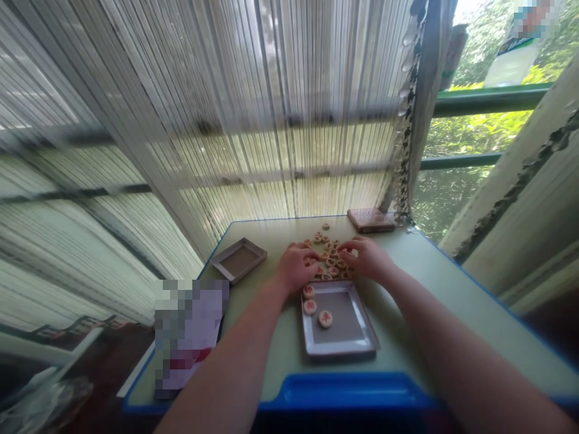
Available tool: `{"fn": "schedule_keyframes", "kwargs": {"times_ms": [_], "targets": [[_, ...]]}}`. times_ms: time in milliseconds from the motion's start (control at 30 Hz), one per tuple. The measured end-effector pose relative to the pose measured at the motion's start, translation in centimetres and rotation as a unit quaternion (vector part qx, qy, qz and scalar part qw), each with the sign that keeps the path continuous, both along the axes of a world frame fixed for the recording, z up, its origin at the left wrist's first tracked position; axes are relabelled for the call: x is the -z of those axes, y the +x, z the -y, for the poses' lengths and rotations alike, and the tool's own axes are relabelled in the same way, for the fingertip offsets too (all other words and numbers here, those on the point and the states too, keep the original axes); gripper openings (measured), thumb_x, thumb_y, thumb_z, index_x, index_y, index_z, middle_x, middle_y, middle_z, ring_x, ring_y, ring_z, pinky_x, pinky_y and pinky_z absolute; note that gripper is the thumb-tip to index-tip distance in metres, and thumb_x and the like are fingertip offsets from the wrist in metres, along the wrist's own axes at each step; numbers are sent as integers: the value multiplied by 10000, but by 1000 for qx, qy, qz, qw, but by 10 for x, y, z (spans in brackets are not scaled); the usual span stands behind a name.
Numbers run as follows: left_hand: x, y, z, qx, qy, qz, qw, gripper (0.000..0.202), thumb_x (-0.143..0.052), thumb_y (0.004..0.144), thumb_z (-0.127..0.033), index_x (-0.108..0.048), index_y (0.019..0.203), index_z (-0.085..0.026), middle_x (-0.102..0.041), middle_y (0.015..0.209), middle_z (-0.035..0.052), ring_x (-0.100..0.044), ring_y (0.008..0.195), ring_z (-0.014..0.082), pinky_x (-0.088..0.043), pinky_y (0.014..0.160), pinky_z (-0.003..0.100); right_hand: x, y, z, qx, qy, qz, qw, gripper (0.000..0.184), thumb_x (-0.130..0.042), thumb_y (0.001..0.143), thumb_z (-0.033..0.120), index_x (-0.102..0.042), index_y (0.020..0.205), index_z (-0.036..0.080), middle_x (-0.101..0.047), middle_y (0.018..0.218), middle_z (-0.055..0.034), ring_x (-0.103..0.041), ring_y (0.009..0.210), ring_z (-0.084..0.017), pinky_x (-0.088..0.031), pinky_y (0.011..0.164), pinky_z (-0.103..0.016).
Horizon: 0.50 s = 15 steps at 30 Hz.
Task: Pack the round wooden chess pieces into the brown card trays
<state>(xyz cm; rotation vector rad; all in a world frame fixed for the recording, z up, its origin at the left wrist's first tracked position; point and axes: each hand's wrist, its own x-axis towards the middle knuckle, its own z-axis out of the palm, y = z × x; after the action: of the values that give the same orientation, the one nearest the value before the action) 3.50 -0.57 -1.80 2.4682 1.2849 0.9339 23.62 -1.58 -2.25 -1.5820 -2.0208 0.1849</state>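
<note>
A loose pile of Chinese chess pieces (330, 263) lies on the table between my hands. My left hand (298, 266) rests at the pile's left side, its thumb and fingers apart and curved around a few pieces. At the right side, my right hand (367, 259) reaches in with fingers extended over the pieces; its fingertips partly hide what they touch. Just in front of the pile is a shallow cardboard box tray (346, 348). Inside it, a round piece with a red character (325, 319) lies near the middle, and two more sit along its left edge.
A second shallow box half (239, 260) lies at the table's back left. The flat brown box (371, 220) sits at the back right. A blurred flat object (199, 337) is beside my left forearm. String curtains (289, 120) hang behind the blue-edged table (407, 355).
</note>
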Motion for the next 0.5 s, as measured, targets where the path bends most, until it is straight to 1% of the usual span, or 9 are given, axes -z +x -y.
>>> {"fn": "schedule_keyframes", "kwargs": {"times_ms": [67,133,167,267,400,500], "targets": [[-2,-3,0,13,-25,-21,999,128,-622,641,-234,-717,723,-210,-647,832,34,-546,873,194,-437,819,300,2,-8,1,-59,-8,-29,998,197,-563,739,300,-711,828,205,-638,839,-59,-576,774,-175,-428,733,-282],[-3,-7,-2,18,-38,-36,998,128,-639,619,-249,-720,710,-208,-656,820,33,-557,858,198,-436,811,300,3,-16,0,-110,-15,-22,994,157,-592,718,292,-718,781,221,-647,813,-41,-573,792,-176,-408,797,-305],[-3,-9,-3,19,-39,-39,998,133,-642,615,-253,-722,712,-210,-659,812,31,-562,847,196,-435,807,300,3,-19,-1,-122,-16,-13,992,144,-602,713,298,-719,758,228,-650,796,-34,-571,800,-178,-390,832,-322],[-2,-13,-6,31,-38,-49,998,135,-648,607,-258,-726,710,-219,-665,778,19,-571,796,183,-435,783,292,4,-24,-4,-126,-15,13,992,156,-609,711,347,-722,718,239,-651,761,-25,-568,789,-177,-350,871,-352],[-2,-13,-8,54,-70,-64,994,148,-647,632,-297,-730,726,-220,-661,699,11,-571,706,159,-441,714,268,3,-27,-5,-121,-20,34,992,188,-608,705,396,-727,735,254,-647,740,-21,-559,748,-169,-368,822,-335],[-2,-11,-8,61,-79,-65,993,168,-634,666,-320,-729,756,-213,-668,707,13,-573,682,146,-442,698,256,-1,-31,-2,-109,-22,38,993,194,-606,707,392,-727,742,244,-653,744,-27,-559,760,-169,-380,791,-313]]}}
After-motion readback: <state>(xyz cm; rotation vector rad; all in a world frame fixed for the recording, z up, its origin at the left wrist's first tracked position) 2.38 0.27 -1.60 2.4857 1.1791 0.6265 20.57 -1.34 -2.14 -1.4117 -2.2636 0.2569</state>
